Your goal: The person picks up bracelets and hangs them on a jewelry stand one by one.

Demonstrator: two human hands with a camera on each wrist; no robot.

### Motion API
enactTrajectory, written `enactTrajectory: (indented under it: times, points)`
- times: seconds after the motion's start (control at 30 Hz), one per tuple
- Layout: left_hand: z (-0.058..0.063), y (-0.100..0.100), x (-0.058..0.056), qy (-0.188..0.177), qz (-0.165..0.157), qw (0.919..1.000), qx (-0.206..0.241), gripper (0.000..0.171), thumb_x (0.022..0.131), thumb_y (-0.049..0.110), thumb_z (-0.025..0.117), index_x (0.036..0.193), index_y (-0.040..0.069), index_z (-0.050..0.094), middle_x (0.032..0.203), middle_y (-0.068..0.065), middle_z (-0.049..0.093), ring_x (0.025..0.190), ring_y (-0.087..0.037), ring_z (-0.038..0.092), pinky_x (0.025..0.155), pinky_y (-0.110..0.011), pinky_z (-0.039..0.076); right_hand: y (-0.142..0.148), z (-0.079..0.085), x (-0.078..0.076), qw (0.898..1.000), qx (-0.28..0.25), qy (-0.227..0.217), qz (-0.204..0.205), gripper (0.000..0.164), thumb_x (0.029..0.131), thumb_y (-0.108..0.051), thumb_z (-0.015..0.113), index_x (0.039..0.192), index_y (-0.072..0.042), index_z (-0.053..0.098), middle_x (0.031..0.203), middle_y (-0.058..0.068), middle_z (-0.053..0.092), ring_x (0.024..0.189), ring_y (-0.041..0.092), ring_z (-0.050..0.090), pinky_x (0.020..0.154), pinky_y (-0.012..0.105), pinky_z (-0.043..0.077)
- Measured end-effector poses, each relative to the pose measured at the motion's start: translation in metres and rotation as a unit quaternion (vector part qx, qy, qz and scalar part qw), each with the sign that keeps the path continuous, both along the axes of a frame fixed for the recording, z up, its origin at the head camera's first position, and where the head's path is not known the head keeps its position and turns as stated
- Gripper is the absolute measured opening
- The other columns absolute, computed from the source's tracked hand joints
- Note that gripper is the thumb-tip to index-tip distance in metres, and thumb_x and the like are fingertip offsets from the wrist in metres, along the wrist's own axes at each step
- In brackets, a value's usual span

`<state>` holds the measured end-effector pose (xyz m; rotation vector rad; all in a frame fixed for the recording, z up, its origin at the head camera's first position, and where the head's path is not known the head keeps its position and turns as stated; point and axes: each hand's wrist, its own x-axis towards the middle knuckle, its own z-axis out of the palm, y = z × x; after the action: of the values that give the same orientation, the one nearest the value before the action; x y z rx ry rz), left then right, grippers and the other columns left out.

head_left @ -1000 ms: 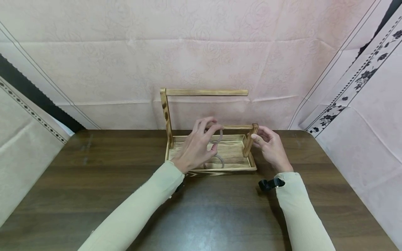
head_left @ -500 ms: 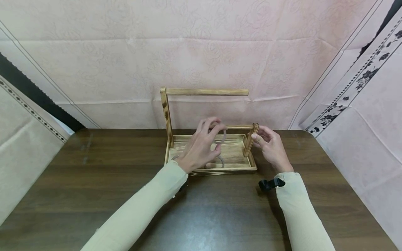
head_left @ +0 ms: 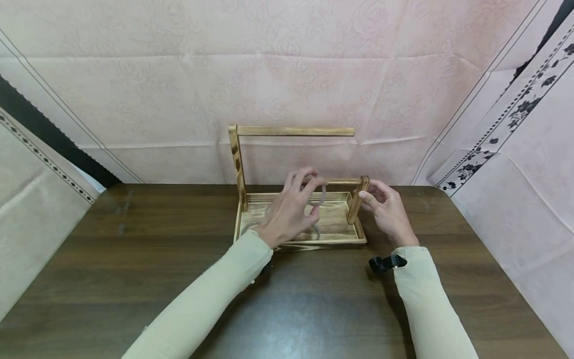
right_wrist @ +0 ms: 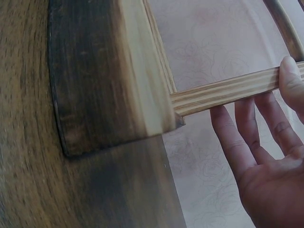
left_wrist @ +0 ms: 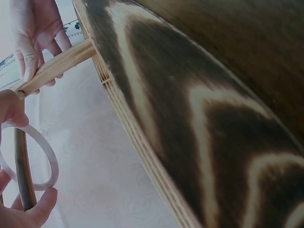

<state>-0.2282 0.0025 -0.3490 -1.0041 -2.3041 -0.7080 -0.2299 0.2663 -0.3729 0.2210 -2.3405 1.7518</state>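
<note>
In the head view, my left hand (head_left: 293, 207) is over the wooden tray (head_left: 338, 242) of a two-tier rack. Between its thumb and fingers it pinches a pale ring (head_left: 321, 198), and the lower rod (head_left: 342, 182) appears to run through that ring (left_wrist: 54, 164) in the left wrist view. My right hand (head_left: 389, 212) grips the short right post (head_left: 358, 202), thumb on one side and fingers on the other, as the right wrist view shows. A grey ring (head_left: 317, 232) lies in the tray, partly behind my left hand; a further curved rim (head_left: 248, 227) shows to its left.
A taller left post (head_left: 237, 169) carries the upper rod (head_left: 296, 131), whose right end is free. The rack stands near the far edge of the dark wooden table (head_left: 287, 309). A pale patterned cloth (head_left: 287, 89) hangs behind it.
My left hand has slid a little to the right along the lower rod with the ring, exposing more of the tray's left side. My right hand has stayed on the post.
</note>
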Motion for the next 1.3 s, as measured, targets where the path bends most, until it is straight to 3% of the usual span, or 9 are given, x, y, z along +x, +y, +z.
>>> enactTrajectory:
  times: [0.23, 0.83, 1.3]
  points:
    - [-0.001, 0.004, 0.000, 0.001, -0.010, 0.9999, 0.003, 0.059, 0.079, 0.008, 0.076, 0.133, 0.018, 0.053, 0.144, -0.011, 0.045, 0.130, -0.034, 0.048, 0.088, -0.036, 0.060, 0.000, 0.000, 0.000, 1.000, -0.006, 0.002, 0.002, 0.033, 0.100, -0.016, 0.065, 0.128, 0.000, 0.058, 0.110, -0.002, 0.063, 0.099, 0.000, 0.065, 0.087, 0.024, 0.059]
    - [0.002, 0.012, 0.002, -0.023, -0.012, 0.9996, 0.011, 0.058, 0.082, 0.010, 0.076, 0.134, 0.018, 0.052, 0.145, -0.010, 0.043, 0.132, -0.035, 0.046, 0.087, -0.036, 0.060, 0.000, 0.000, 0.001, 1.000, 0.005, -0.003, 0.002, 0.040, 0.101, -0.018, 0.063, 0.132, 0.005, 0.055, 0.114, 0.007, 0.062, 0.100, 0.001, 0.064, 0.088, 0.023, 0.059]
    - [0.002, 0.020, 0.001, -0.027, -0.010, 0.9996, 0.001, 0.059, 0.081, 0.011, 0.076, 0.134, 0.020, 0.052, 0.147, -0.009, 0.043, 0.134, -0.032, 0.044, 0.092, -0.038, 0.058, 0.000, 0.001, 0.001, 1.000, -0.001, 0.004, 0.006, 0.036, 0.100, -0.015, 0.064, 0.130, 0.004, 0.057, 0.109, -0.001, 0.063, 0.099, 0.001, 0.066, 0.086, 0.022, 0.059]
